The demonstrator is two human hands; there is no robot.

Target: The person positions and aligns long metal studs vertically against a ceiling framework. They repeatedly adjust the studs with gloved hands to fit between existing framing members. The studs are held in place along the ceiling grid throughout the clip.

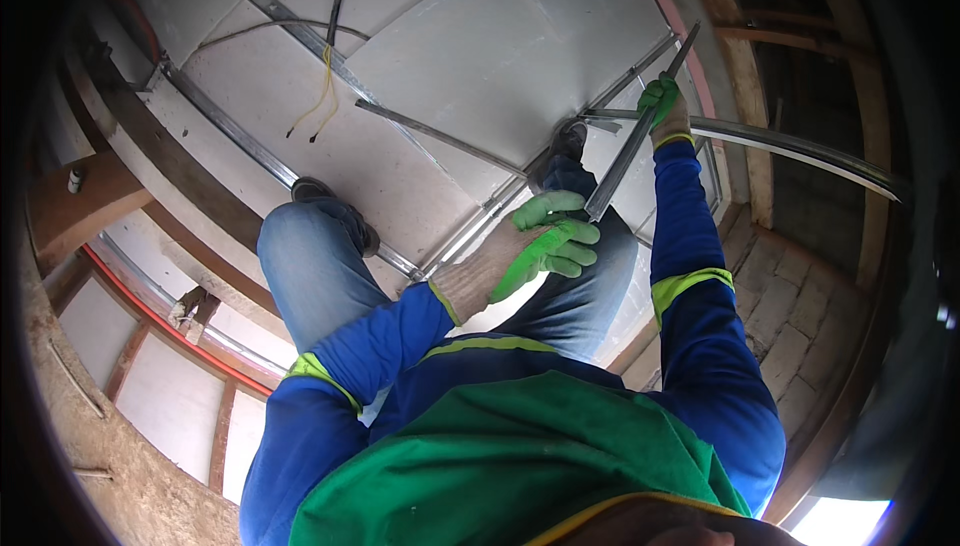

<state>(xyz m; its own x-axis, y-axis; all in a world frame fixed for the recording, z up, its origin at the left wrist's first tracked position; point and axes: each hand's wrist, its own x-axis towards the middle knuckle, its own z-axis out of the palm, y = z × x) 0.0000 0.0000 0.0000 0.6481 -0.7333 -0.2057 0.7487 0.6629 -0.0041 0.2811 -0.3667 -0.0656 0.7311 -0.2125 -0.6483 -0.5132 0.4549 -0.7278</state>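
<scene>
My right hand (660,104), in a white and green work glove, is closed round a thin metal profile (622,168). The profile slants from the upper right down toward my body, and its lower end hangs above my knee. Close to that end is my left hand (550,244), gloved the same way. Its fingers are apart and curve a little, with nothing in them. A gap shows between the fingertips and the profile's end.
Pale boards (480,56) lie below me with metal studs (235,131) across them. My feet rest on this framing. Yellow-ended wires (326,86) stick out ahead. A long metal channel (800,143) extends right, past timber beams and a brick wall (790,316). Wooden beams (150,136) stand at left.
</scene>
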